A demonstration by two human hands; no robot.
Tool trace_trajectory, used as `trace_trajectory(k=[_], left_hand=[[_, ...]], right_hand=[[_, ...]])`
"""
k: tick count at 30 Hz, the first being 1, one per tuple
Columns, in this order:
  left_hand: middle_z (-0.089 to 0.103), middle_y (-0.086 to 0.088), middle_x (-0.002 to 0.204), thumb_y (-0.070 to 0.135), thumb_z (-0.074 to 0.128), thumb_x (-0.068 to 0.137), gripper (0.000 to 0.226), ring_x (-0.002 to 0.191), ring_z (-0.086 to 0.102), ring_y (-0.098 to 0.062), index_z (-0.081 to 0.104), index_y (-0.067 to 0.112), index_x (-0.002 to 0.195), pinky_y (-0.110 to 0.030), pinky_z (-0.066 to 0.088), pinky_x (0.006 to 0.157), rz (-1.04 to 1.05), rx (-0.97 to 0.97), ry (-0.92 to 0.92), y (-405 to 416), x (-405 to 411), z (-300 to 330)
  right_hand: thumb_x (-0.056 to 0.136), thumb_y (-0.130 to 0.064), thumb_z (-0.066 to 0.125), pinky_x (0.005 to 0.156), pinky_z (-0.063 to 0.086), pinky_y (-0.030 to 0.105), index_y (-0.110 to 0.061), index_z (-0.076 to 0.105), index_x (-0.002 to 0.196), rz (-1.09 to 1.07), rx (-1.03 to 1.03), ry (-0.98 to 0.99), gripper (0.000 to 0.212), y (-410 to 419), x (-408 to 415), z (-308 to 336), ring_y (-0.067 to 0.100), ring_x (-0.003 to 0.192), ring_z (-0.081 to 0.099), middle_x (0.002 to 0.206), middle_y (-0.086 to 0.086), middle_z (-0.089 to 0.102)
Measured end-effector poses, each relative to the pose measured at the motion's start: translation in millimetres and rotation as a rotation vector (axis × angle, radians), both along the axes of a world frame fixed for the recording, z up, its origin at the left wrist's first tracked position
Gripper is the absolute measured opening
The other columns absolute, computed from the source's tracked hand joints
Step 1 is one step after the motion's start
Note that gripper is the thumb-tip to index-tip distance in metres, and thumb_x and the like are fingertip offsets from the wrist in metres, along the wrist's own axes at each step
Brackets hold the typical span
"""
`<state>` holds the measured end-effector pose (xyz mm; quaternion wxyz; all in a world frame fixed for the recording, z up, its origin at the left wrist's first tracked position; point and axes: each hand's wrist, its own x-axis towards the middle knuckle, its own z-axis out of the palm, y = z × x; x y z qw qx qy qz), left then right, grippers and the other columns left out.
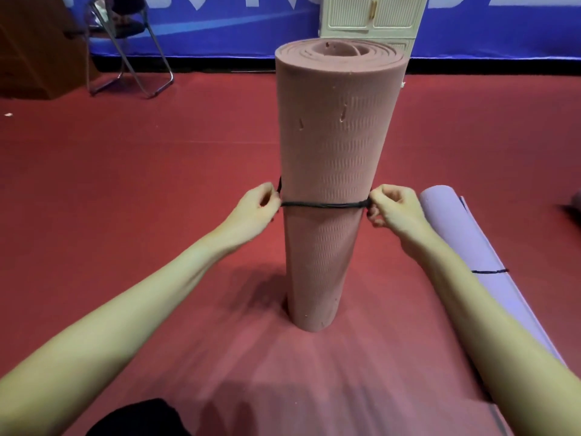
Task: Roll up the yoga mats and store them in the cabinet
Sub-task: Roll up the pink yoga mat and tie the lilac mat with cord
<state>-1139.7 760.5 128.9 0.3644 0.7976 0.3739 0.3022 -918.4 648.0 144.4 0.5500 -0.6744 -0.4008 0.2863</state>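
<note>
We have the pink mat (pixel 336 158) rolled upright mid-frame, left hand (pixel 256 209) and right hand (pixel 394 209) pinching its cord (pixel 323 204); purple mat (pixel 465 247) tied lower right, cabinet (pixel 371 17) storage left.

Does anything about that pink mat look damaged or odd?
Yes. The pink mat, standing on end, has small nicks torn in its upper surface and near its base. Its roll looks loose at the top. Both hands, left hand and right hand, pinch a black cord around it.
</note>
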Motion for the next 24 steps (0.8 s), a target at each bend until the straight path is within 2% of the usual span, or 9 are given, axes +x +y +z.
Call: trace_trajectory(k=[5, 9, 12, 16, 18, 19, 21, 23, 24], left_hand=[[0.047, -0.007, 0.072, 0.028, 0.040, 0.099, 0.036, 0.069, 0.045, -0.019, 0.041, -0.002, 0.078, -0.057, 0.046, 0.076, 0.002, -0.075, 0.108, -3, -8, -48], [0.047, -0.006, 0.074, 0.043, 0.036, 0.089, 0.049, 0.070, 0.045, -0.018, 0.044, -0.005, 0.085, -0.054, 0.047, 0.075, -0.008, -0.104, 0.106, -5, 1, -56], [0.050, -0.007, 0.079, 0.046, 0.035, 0.088, 0.054, 0.073, 0.046, -0.018, 0.048, -0.006, 0.092, -0.054, 0.048, 0.077, -0.016, -0.130, 0.107, -3, 3, -57], [0.056, -0.009, 0.080, 0.018, 0.047, 0.098, 0.022, 0.074, 0.051, -0.019, 0.051, -0.002, 0.090, -0.049, 0.050, 0.077, 0.038, -0.166, 0.076, -4, 3, -48], [0.056, -0.003, 0.082, 0.010, 0.055, 0.095, 0.004, 0.074, 0.052, -0.017, 0.052, 0.009, 0.096, -0.039, 0.049, 0.076, 0.131, -0.164, 0.012, -4, -1, -33], [0.056, 0.000, 0.082, 0.007, 0.057, 0.093, 0.009, 0.075, 0.053, -0.015, 0.052, 0.013, 0.099, -0.036, 0.048, 0.077, 0.187, -0.177, -0.051, -2, -2, -19], [0.057, 0.002, 0.084, 0.005, 0.052, 0.095, 0.013, 0.076, 0.057, -0.013, 0.055, 0.018, 0.098, -0.034, 0.050, 0.075, 0.272, -0.249, -0.193, 1, -4, 19], [0.061, 0.000, 0.085, 0.008, 0.044, 0.099, 0.021, 0.077, 0.059, -0.012, 0.058, 0.022, 0.092, -0.029, 0.049, 0.072, 0.280, -0.349, -0.293, 2, -2, 68], [0.062, -0.001, 0.086, 0.012, 0.041, 0.101, 0.023, 0.078, 0.060, -0.012, 0.059, 0.023, 0.092, -0.028, 0.049, 0.071, 0.267, -0.413, -0.328, 2, 0, 95]], right_hand=[[0.091, -0.002, 0.045, 0.049, 0.035, 0.023, -0.012, 0.045, 0.063, 0.067, -0.089, -0.002, 0.030, -2, 2, -42, 0.014, 0.051, 0.041, 0.056, 0.003, 0.044], [0.094, -0.003, 0.046, 0.050, 0.035, 0.023, -0.012, 0.044, 0.063, 0.101, -0.091, 0.005, 0.032, -4, 9, -53, 0.014, 0.052, 0.042, 0.056, 0.003, 0.045], [0.094, -0.005, 0.046, 0.052, 0.036, 0.023, -0.013, 0.046, 0.063, 0.125, -0.103, 0.027, 0.032, -5, 13, -54, 0.013, 0.051, 0.044, 0.054, 0.000, 0.047], [0.092, -0.008, 0.051, 0.057, 0.045, 0.026, -0.010, 0.053, 0.067, 0.146, -0.189, 0.084, 0.026, -6, 13, -37, 0.011, 0.054, 0.050, 0.057, 0.000, 0.055], [0.090, -0.008, 0.057, 0.065, 0.051, 0.034, -0.010, 0.060, 0.084, 0.163, -0.256, -0.011, 0.007, -8, 14, -20, 0.013, 0.065, 0.056, 0.074, 0.006, 0.062], [0.087, -0.008, 0.063, 0.072, 0.052, 0.038, -0.011, 0.059, 0.100, 0.175, -0.278, -0.085, 0.014, -9, 16, -8, 0.015, 0.074, 0.058, 0.086, 0.008, 0.063], [0.077, -0.008, 0.078, 0.085, 0.051, 0.036, -0.017, 0.039, 0.137, 0.237, -0.268, -0.179, 0.072, -12, 23, 22, 0.017, 0.096, 0.058, 0.113, 0.007, 0.056], [0.063, -0.017, 0.090, 0.096, 0.047, 0.031, -0.025, 0.006, 0.152, 0.360, -0.181, -0.189, 0.123, -14, 24, 60, 0.014, 0.119, 0.053, 0.136, 0.007, 0.044], [0.057, -0.026, 0.093, 0.101, 0.044, 0.030, -0.028, -0.007, 0.152, 0.412, -0.131, -0.167, 0.138, -13, 23, 79, 0.013, 0.128, 0.049, 0.144, 0.007, 0.038]])
